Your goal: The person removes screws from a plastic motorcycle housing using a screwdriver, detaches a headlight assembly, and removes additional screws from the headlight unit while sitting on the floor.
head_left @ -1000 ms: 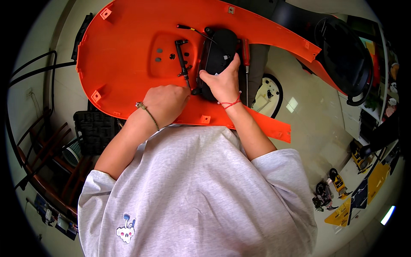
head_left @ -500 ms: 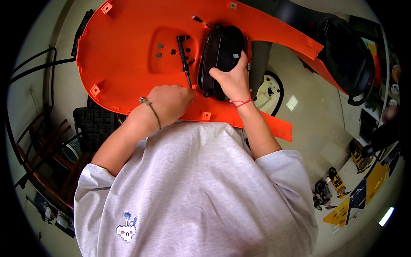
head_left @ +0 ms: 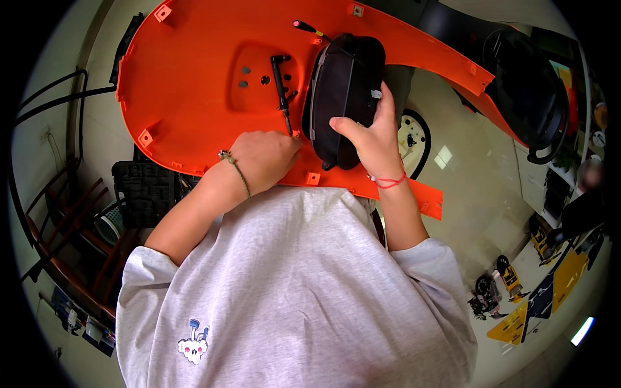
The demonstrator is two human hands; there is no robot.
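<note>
A large orange plastic panel (head_left: 184,84) lies in front of me, its inner side with tabs facing up. On its right part, a black rounded housing (head_left: 343,87) with a seam stands tilted. My right hand (head_left: 377,142) grips the housing's right side, thumb across the near face and fingers around the far edge. A thin lead with a pink-tipped end (head_left: 304,26) reaches from behind the housing's top. Left of it, a slim black rod (head_left: 280,84) with a bent top lies on the panel. Near its lower end my left hand (head_left: 266,160) is closed; its fingertips are hidden.
A black tool case (head_left: 143,194) stands open below the panel at left, beside wooden chairs (head_left: 68,207). To the right are a cream part with a black rim (head_left: 414,139) and a black seat-like piece (head_left: 521,84). Small yellow-and-black models (head_left: 508,275) stand farther right.
My right hand has drawn the black housing rightward and toward me, tilting it, so more of its face and lead show. My left hand has shifted slightly right and stays closed.
</note>
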